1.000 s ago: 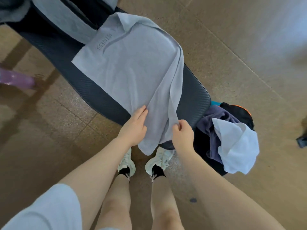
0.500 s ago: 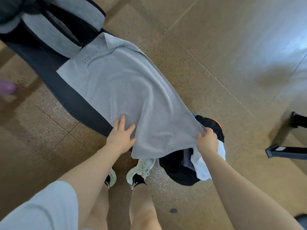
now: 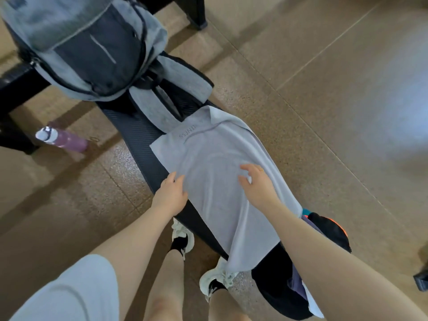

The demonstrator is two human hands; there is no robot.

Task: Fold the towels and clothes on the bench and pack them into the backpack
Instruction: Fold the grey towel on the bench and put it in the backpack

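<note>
A light grey towel (image 3: 213,172) with "FITNESS" lettering lies spread along the black bench (image 3: 136,135), its near end hanging over the bench end. My left hand (image 3: 172,193) rests on the towel's left edge, fingers relaxed. My right hand (image 3: 257,184) hovers over or touches the towel's middle with spread fingers, holding nothing. A grey and black backpack (image 3: 92,47) lies at the bench's far end. A pile of dark, purple and white clothes (image 3: 298,281) sits at the near end, partly hidden by my right arm.
A purple water bottle (image 3: 64,140) lies on the tan floor left of the bench. Black frame legs (image 3: 14,107) stand at the far left and a dark foot (image 3: 420,279) at the right edge. My two white shoes (image 3: 183,235) stand by the bench.
My right hand let go of the towel's corner and moved up over its middle. The towel now lies flatter along the bench. The view tilted up, bringing the backpack and bottle into sight.
</note>
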